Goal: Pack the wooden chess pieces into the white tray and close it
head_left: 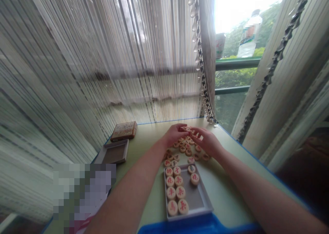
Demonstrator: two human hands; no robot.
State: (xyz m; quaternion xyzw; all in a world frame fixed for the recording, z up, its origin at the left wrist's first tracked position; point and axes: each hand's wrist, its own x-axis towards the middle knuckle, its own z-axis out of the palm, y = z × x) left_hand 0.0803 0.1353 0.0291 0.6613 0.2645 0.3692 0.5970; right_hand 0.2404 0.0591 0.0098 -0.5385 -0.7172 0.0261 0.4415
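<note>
"The fingers [197, 131], how are they?"

"Those of the right hand [209, 144] reach inward, slightly spread; those of the left hand [174, 134] curve toward them. I can't tell whether either pinches anything."

"And the round game pieces [188, 152]?"

"Loosely heaped beneath the fingers and just this side of them, on the desk [145, 158]."

"Nearer the body?"

"An open tray [196, 201], on the near side of the fingers. Eight red-marked discs [180, 192] stand in two columns along its left; two others sit apart, upper right."

"Farther off?"

"Left of the fingers, a second tray [114, 152], then a box [124, 130]. Behind them all, a string curtain [154, 56]."
</note>
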